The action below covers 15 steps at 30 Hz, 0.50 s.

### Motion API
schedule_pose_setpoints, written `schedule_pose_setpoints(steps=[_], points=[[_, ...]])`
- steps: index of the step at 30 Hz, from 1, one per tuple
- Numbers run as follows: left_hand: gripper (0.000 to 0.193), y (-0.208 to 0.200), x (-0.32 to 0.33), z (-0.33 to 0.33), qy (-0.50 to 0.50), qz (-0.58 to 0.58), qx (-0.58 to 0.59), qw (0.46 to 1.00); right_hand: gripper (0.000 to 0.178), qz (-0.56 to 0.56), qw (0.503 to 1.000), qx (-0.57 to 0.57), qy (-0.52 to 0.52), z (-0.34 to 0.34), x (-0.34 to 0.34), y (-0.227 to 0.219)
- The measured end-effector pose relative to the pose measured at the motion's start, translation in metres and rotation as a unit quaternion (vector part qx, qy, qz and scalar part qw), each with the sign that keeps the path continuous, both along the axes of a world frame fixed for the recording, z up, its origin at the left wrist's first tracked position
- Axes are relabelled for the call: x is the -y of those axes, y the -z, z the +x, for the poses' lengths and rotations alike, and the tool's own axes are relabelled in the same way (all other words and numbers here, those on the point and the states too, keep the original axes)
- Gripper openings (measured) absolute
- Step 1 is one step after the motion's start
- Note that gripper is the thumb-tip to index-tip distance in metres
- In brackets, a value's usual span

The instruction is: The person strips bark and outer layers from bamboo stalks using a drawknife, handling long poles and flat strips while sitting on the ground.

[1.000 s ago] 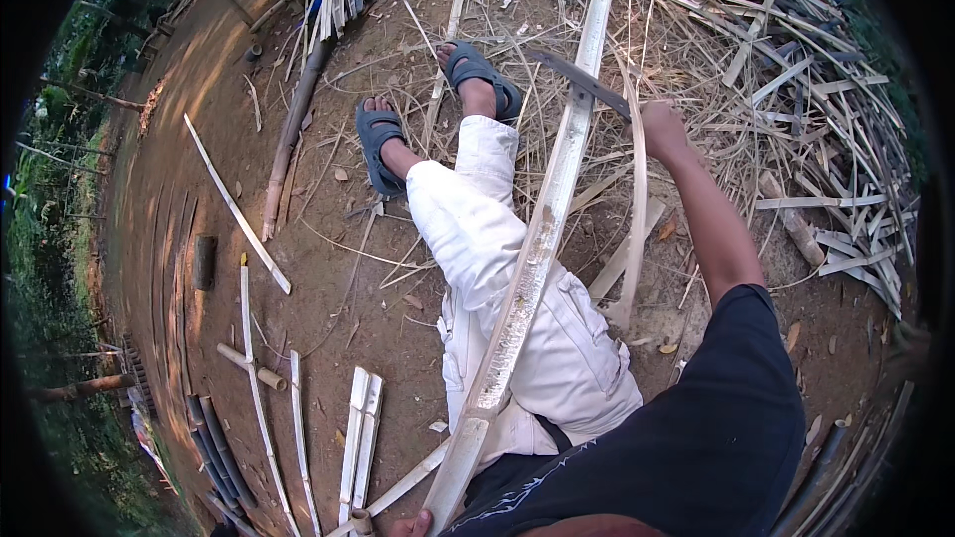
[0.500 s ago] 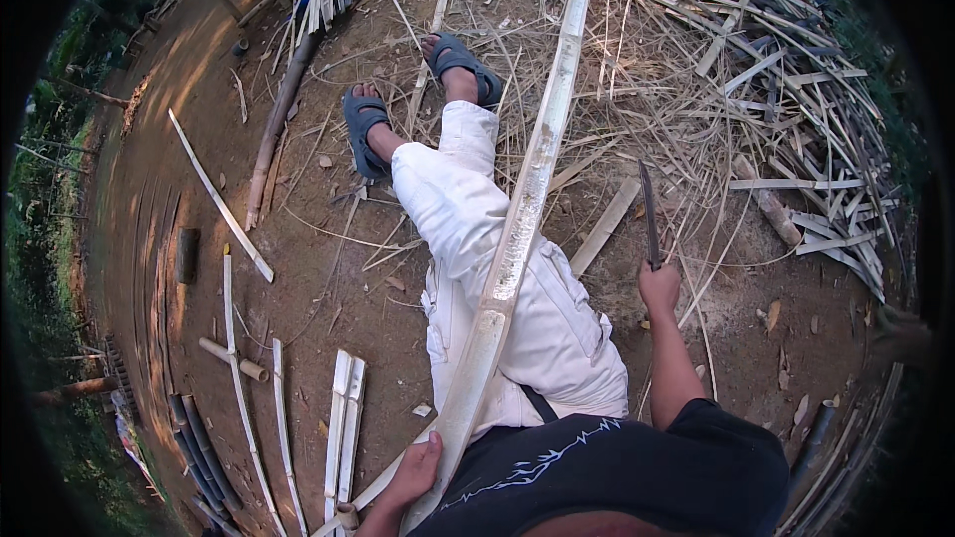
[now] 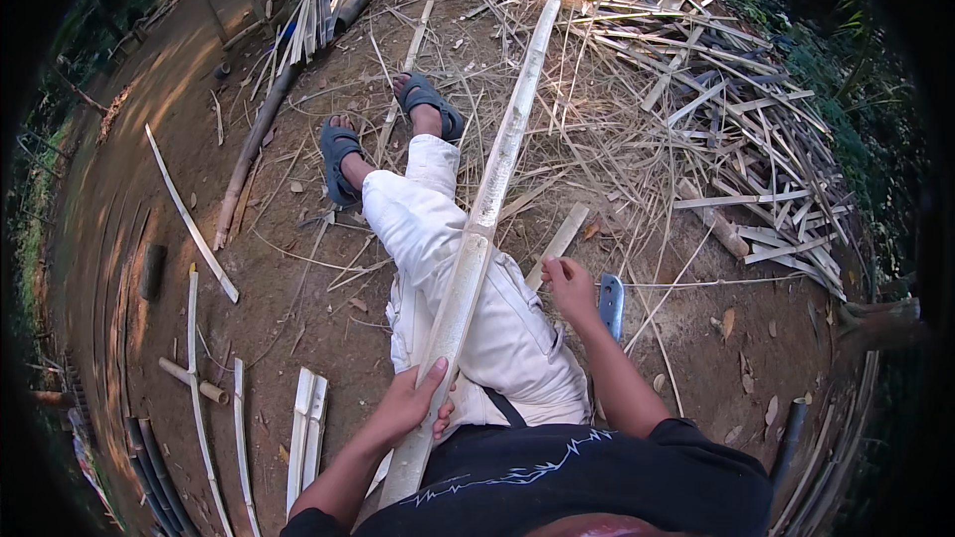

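Down across the lap, a long split bamboo stave (image 3: 484, 229) lies lengthwise over the white trousers (image 3: 497, 323), its far end reaching out past the sandalled feet (image 3: 383, 134) toward the litter of bamboo offcuts (image 3: 726, 129). The left hand (image 3: 413, 403) is wrapped around the stave's near part, fingers curled over its left edge and thumb on top, so nearly the whole length of the stave runs away from the grip, up and slightly to the right, with only a short stub behind the hand beside the dark shirt (image 3: 597, 482). The right hand (image 3: 570, 283) is closed around the handle of a broad-bladed knife (image 3: 610, 306), whose blade points down toward the ground just right of the thigh; the knife sits just beside the stave, not touching it. To the person's left, cut bamboo slats (image 3: 308, 423) and thinner strips (image 3: 191, 214) lie scattered on bare brown earth (image 3: 298, 288).
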State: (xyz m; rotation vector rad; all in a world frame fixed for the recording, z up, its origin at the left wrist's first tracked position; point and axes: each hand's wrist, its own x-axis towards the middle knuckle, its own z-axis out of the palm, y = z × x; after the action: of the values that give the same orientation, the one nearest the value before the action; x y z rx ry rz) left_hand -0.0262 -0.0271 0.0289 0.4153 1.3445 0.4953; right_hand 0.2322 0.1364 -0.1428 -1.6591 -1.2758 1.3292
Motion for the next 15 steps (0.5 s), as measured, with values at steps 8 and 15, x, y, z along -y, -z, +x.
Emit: schedule_pose_setpoints(steps=[8,15], points=[[0.062,0.019,0.003,0.008,-0.009,0.015,0.028,0.999,0.025,-0.178,0.867,-0.444,0.139,-0.124,-0.056,-0.083],[0.066,0.027,0.011,-0.019,0.003,0.048,0.023,0.999,0.020,-0.116,0.902,-0.399,0.118,-0.155,-0.056,-0.088]])
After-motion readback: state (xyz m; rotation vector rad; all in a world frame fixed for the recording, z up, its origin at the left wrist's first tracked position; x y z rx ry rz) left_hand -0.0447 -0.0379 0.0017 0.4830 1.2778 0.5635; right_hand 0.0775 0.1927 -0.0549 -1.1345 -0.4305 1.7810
